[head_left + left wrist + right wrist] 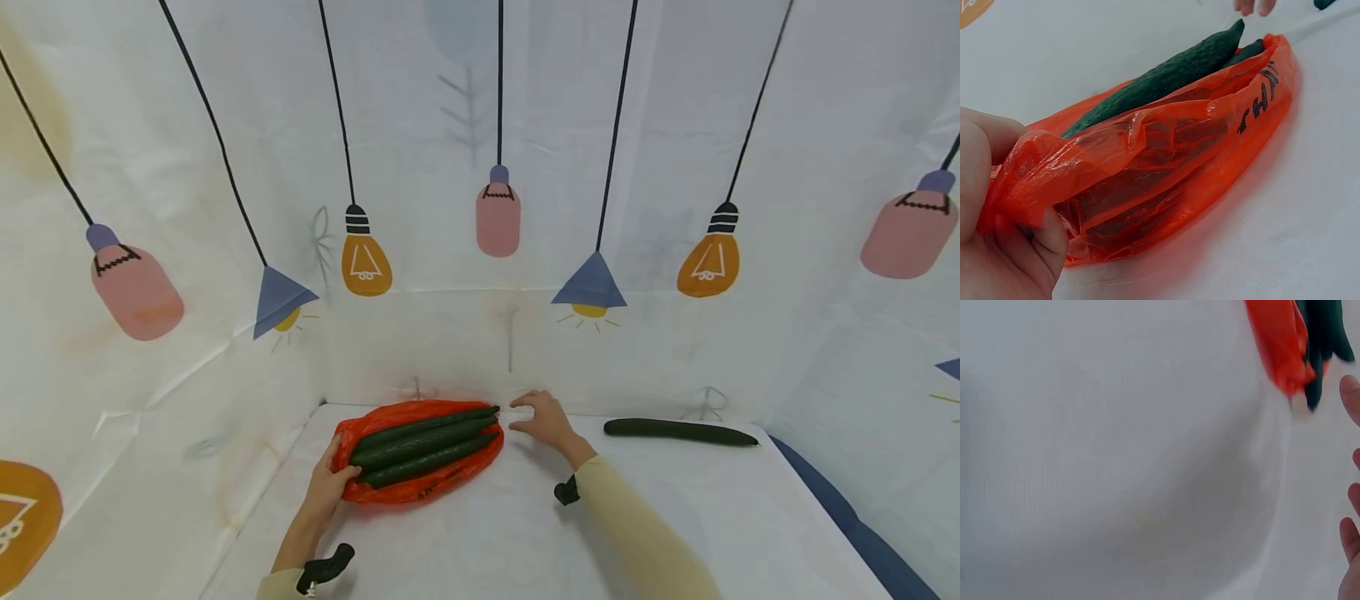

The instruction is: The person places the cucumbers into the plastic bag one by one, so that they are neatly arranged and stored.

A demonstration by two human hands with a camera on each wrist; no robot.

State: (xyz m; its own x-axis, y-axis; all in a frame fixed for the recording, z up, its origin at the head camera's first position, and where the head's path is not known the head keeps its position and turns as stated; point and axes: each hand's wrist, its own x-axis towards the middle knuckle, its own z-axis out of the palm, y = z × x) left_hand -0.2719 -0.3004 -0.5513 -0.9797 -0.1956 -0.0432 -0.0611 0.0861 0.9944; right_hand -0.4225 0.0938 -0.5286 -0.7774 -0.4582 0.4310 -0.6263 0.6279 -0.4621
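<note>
A red plastic bag (405, 493) with dark lettering lies toward the back of the white table, its opening facing up. Several long green cucumbers (423, 439) lie side by side in it, their tips reaching the bag's right end. My left hand (324, 483) grips the bag's left end, and the left wrist view shows the thin plastic (1041, 169) bunched between thumb and fingers. Just right of the cucumber tips is my right hand (546, 419), fingers spread and slightly bent, with nothing in them. In the right wrist view only its fingertips (1350, 400) show at the right edge.
A single cucumber (678, 431) lies on the table (480, 550) at the back right, beyond my right hand. Behind the table hangs a white sheet (435, 350) printed with lamps and bulbs. Blue fabric (840, 508) shows along the table's right edge.
</note>
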